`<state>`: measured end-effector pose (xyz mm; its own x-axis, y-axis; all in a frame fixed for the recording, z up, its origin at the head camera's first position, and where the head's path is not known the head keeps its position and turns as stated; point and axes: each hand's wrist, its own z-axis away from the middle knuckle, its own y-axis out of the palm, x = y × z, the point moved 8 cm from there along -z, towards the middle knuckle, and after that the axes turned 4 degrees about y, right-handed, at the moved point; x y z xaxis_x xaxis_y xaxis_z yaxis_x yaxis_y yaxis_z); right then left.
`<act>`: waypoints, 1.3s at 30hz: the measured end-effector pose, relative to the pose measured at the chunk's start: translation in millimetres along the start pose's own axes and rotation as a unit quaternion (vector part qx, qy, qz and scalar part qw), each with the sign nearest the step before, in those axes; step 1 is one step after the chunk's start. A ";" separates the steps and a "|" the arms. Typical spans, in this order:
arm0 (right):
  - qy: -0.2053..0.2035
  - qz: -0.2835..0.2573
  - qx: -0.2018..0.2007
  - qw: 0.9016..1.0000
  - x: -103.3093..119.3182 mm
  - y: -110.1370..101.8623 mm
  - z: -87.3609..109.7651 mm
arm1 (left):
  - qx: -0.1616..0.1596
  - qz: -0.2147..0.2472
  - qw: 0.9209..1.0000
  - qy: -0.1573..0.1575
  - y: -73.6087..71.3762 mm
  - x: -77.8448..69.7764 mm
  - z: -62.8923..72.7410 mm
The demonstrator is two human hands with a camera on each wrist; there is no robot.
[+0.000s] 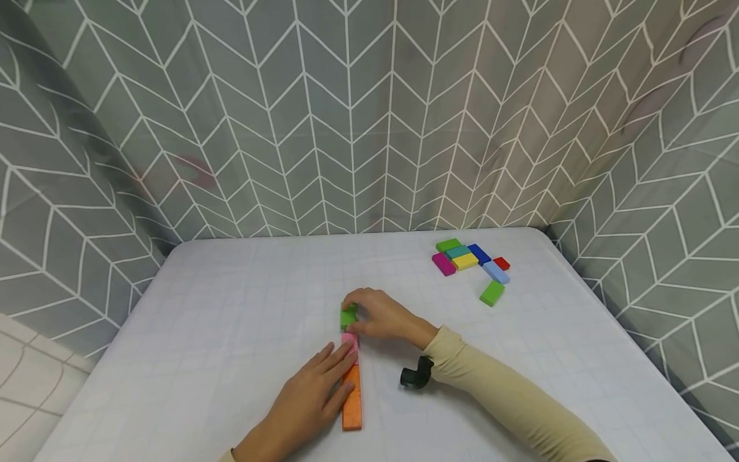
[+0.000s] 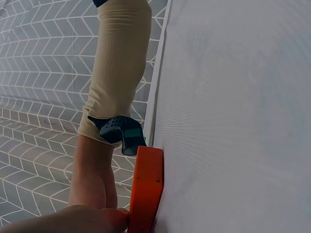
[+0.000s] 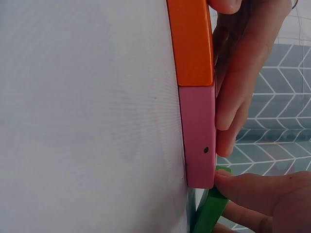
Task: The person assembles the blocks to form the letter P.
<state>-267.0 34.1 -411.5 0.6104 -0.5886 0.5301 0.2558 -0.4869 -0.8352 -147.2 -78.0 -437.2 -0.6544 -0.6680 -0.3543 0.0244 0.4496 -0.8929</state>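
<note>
In the head view, my right hand [image 1: 378, 314] pinches a green block [image 1: 348, 318] between thumb and fingers. The block is at the far end of a row of blocks and, in the right wrist view, is tilted beside the pink block's end. Nearer me in that row come the pink block [image 3: 198, 138] and a long orange block [image 1: 353, 410], laid end to end. My left hand [image 1: 312, 393] rests over these two with fingers stretched out, fingertips on the pink one and thumb by the orange block's side. The left wrist view shows the orange block's near end [image 2: 148, 187].
At the back right of the white table [image 1: 231, 308] lies a group of loose blocks, among them a yellow [image 1: 465, 261], a magenta [image 1: 443, 264], a dark blue [image 1: 479, 254] and a light blue [image 1: 496, 272]. A black wrist camera [image 1: 417, 374] hangs under my right wrist. Patterned curtains surround the table.
</note>
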 end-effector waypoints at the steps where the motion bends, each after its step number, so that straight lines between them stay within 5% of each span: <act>1: 0.001 -0.004 0.000 1.000 -0.2 0.0 0.1 | 0.000 0.001 1.000 0.000 -0.3 -0.3 -0.1; 14: 0.002 -0.018 0.007 1.000 -2.7 2.5 2.0 | 0.035 0.002 0.999 -0.020 3.2 1.2 -2.1; 30: -0.012 -0.004 0.014 1.000 -0.1 1.7 5.3 | 0.010 0.007 1.000 -0.010 -0.8 -0.6 -2.2; 39: -0.005 -0.011 0.000 1.000 0.8 -3.5 9.9 | 0.034 0.009 0.999 -0.025 3.2 1.2 -2.2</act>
<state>-260.0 41.8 -409.6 0.6120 -0.5709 0.5472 0.2700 -0.4995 -0.8232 -149.6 -76.1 -439.8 -0.6146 -0.6901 -0.3820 0.0878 0.4214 -0.9026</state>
